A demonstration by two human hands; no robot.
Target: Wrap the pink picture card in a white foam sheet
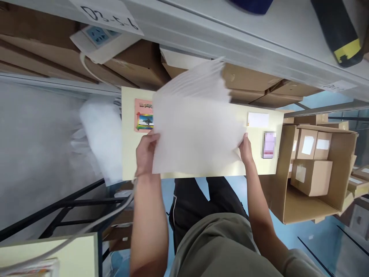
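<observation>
My left hand (146, 150) pinches the left edge of a thin, slightly see-through white foam sheet (196, 130). At the opposite edge, my right hand (245, 149) has thumb and fingers closed on the sheet's right side. The sheet is raised over a pale yellow table (129, 157), and its far end shows rippled, layered edges; whether it is one sheet or several I cannot tell. Partly covered by it, a pink printed packet (140, 123) with a tree picture lies near my left hand. Beyond my right hand are a white card (258, 119) and a phone (268, 144).
An open cardboard carton (313, 209) holding several labelled small boxes stands to the right. More white foam (100, 134) hangs at the left. A metal shelf beam (184, 29) crosses above the table, with brown boxes (248, 79) and a power strip (100, 40) behind.
</observation>
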